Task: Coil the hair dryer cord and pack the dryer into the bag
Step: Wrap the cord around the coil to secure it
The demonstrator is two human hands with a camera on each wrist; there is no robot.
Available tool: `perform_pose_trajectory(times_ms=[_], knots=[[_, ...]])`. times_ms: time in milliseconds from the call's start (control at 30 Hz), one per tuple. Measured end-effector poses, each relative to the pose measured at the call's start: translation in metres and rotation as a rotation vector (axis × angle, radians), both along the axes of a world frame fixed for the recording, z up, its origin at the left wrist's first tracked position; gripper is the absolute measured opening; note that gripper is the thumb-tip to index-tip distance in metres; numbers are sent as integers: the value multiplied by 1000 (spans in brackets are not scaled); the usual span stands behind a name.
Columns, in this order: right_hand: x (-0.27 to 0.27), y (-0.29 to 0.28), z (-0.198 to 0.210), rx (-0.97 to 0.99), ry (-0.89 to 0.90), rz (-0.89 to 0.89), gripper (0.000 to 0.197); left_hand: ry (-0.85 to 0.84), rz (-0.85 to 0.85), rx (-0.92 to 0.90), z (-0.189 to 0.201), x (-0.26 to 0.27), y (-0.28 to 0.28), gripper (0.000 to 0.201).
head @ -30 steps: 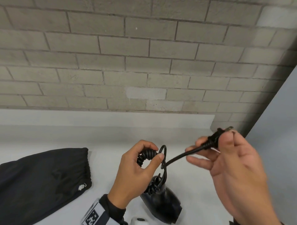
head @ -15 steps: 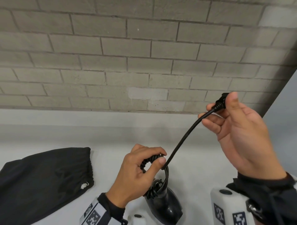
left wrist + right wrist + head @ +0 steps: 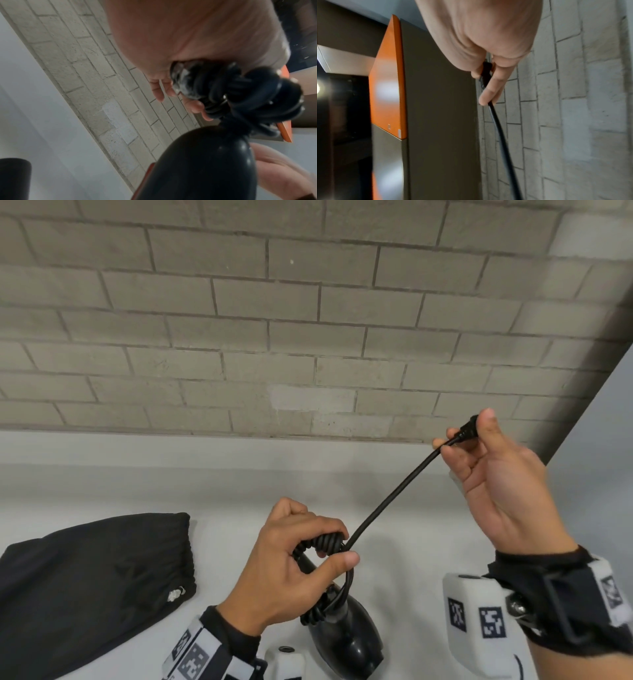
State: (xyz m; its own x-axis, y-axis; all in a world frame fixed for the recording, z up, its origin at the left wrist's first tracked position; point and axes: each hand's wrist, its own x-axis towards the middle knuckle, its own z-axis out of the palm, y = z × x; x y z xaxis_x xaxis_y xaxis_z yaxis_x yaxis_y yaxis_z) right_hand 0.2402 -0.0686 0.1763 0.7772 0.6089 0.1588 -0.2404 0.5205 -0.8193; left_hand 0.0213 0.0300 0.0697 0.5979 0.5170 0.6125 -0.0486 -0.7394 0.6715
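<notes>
Since the earlier frames your right hand [image 3: 493, 484] has lifted the plug [image 3: 468, 431] up and away toward the brick wall [image 3: 308, 320], and the loose loop beside your left thumb is gone: the free cord [image 3: 394, 498] now runs as one taut line from the bundle to the plug. Right thumb and fingers pinch the plug end; the other fingers sit loosely curled.

Your left hand [image 3: 294, 570] is curled around the coiled turns on the hair dryer [image 3: 346, 635] handle, thumb pressing where the cord leaves the bundle. Dryer body hangs just below that hand, over the white counter [image 3: 239, 508].

Judgement: the tail looks cinched down, so coiling is nearly done; the short plug end remains to be tucked or released.

Black drawstring bag [image 3: 89, 583] lies on the counter to the left, apart from the dryer, so packing is not yet begun. Whether its mouth is open, you cannot tell from here.
</notes>
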Motion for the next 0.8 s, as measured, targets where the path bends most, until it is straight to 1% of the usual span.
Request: perform_pose_trajectory(times_ms=[100,167,200,267,300,367,433,467,567,633,700,733,800], knots=[[3,5,-25,-50,42,-104,17,7,31,55,1,2,-2,27],[4,7,-41,-82,54,-156,9,17,40,79,1,2,-3,29],[3,7,-48,-94,49,-187,12,20,44,85,0,2,-3,29],[2,5,-61,-104,14,-229,30,23,54,91,0,2,-4,31],[0,4,-66,-102,-28,-208,31,26,57,92,1,2,-4,31],[-5,0,-76,-116,-118,-110,33,33,54,92,1,3,-5,31],[-12,-2,-85,-147,-147,-32,37,35,42,85,1,3,-5,32],[-16,-3,-90,-182,-180,-3,34,32,34,76,1,4,-5,32],[-32,-6,-103,-340,-342,55,14,22,12,30,1,4,-7,34],[-45,-9,-109,-383,-327,174,8,18,1,22,1,4,-7,33],[-58,-12,-112,-410,-268,284,14,17,-3,25,1,4,-7,30],[-63,-13,-113,-422,-253,303,16,13,-4,20,1,4,-7,29],[-68,-15,-113,-421,-241,283,16,-2,-8,5,1,3,-7,25]])
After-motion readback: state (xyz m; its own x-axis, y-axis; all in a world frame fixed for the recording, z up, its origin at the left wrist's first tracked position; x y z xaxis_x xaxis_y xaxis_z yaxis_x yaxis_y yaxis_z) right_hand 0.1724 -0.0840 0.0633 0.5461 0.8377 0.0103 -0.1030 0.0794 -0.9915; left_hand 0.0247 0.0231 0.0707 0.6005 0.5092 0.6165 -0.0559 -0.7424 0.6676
